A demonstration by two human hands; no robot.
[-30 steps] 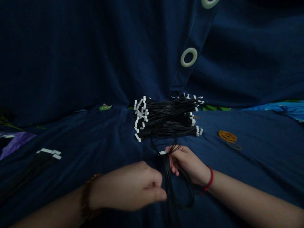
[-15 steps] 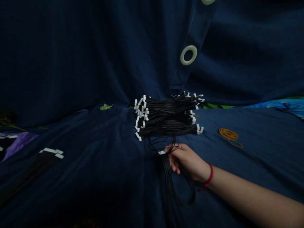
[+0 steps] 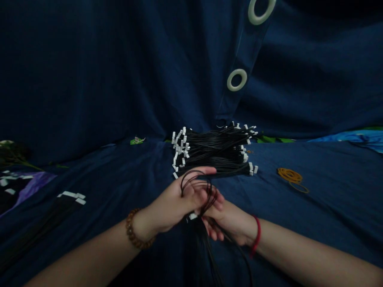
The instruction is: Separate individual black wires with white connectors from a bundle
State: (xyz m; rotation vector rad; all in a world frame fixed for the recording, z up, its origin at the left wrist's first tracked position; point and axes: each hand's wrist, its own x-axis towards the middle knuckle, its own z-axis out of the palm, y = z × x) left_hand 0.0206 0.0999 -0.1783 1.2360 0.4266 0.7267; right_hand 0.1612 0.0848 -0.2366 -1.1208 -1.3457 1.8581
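In the middle of the head view, my right hand [image 3: 227, 219] is closed on a bundle of thin black cables [image 3: 209, 251] with white connectors at the top. Loops of the cable rise above the grip, and the long ends hang below. My left hand [image 3: 182, 195] meets it from the left, its thumb and fingers curled about the loops, the index finger reaching out to the right. The two hands overlap, which partly hides the left fingertips. Just behind them lies a stack of bundled black cables [image 3: 212, 147] with white connectors at both ends.
Orange rubber bands [image 3: 289, 175] lie on the dark blue cloth [image 3: 314, 223] at right. More loose black cables [image 3: 54, 215] with white ends lie at left, near a purple cloth [image 3: 34, 183]. A blue curtain with rings [image 3: 237, 79] hangs behind.
My left hand has come in from the left and taken hold at the cable loops. My right hand, still gripping the bundle, has shifted slightly lower in view.
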